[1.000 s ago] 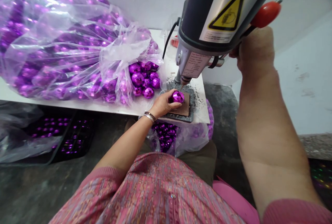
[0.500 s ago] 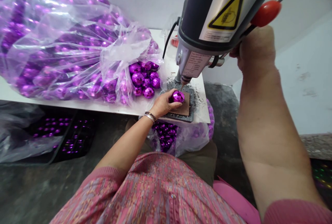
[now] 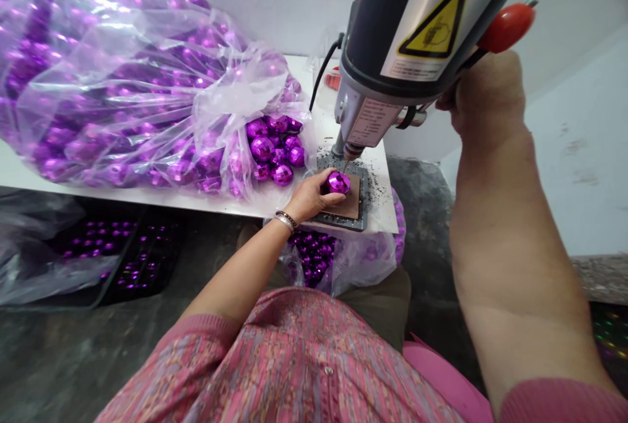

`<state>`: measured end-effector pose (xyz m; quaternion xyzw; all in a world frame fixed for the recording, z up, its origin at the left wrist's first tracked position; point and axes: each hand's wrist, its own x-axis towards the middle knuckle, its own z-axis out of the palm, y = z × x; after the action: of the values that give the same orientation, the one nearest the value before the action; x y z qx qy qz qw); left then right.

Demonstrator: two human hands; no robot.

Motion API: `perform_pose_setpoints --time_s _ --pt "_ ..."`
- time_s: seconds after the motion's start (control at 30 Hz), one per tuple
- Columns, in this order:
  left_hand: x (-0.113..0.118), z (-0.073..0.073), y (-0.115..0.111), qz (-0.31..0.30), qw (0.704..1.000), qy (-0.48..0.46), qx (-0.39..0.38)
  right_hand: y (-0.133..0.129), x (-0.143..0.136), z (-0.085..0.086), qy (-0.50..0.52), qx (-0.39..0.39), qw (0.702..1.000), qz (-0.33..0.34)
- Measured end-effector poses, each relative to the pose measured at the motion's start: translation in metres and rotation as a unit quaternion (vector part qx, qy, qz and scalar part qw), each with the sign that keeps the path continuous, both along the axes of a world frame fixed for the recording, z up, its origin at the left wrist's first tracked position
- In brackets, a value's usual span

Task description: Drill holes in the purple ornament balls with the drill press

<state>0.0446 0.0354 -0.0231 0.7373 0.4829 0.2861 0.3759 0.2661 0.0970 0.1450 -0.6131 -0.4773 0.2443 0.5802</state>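
Between thumb and fingers, my left hand (image 3: 313,195) holds a shiny purple faceted ball (image 3: 338,182) over a brown pad (image 3: 349,204) on the drill press's grey base (image 3: 364,214). The thin bit (image 3: 346,164) points down at the top of the ball; whether they touch is too small to tell. My right hand (image 3: 483,86) is raised on the right side of the drill press (image 3: 387,37), beside a lever with a red knob (image 3: 508,27). Its fingers are mostly hidden behind the wrist and machine.
A big clear bag (image 3: 112,83) of purple balls lies on the white table (image 3: 122,199), with loose balls (image 3: 281,174) at its mouth. Dark shavings surround the base. Another bag of balls (image 3: 314,259) hangs below the table edge. Dark crates (image 3: 105,279) stand on the floor at left.
The view has shifted very slightly. My left hand still holds the ball under the bit, and my right hand stays up by the lever.
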Motion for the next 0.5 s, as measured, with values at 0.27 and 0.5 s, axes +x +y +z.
perform_pose_setpoints --time_s 0.27,0.5 --pt "0.000 -0.003 0.001 0.000 1.000 0.000 0.004 0.000 0.000 -0.002 0.029 -0.018 0.999 -0.031" --pt "0.001 -0.007 0.002 0.016 1.000 0.017 0.001 -0.016 0.012 0.006 0.041 0.021 0.997 -0.065"
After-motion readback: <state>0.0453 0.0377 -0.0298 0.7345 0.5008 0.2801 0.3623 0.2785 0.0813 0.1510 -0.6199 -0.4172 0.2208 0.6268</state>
